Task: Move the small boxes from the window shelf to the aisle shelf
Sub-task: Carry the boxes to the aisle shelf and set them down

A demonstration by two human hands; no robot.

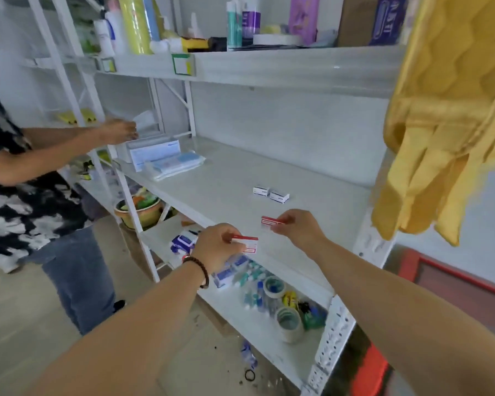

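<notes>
My left hand pinches a small red-and-white box just above the front edge of the white middle shelf. A second red-and-white box is held in my right hand, slightly further in over the same shelf. Two small white-and-blue boxes lie side by side on the shelf behind my hands.
Another person stands at the left, one hand reaching by a mask box and flat packets. Yellow gloves hang at the right. The lower shelf carries tape rolls and small boxes; bottles fill the top shelf.
</notes>
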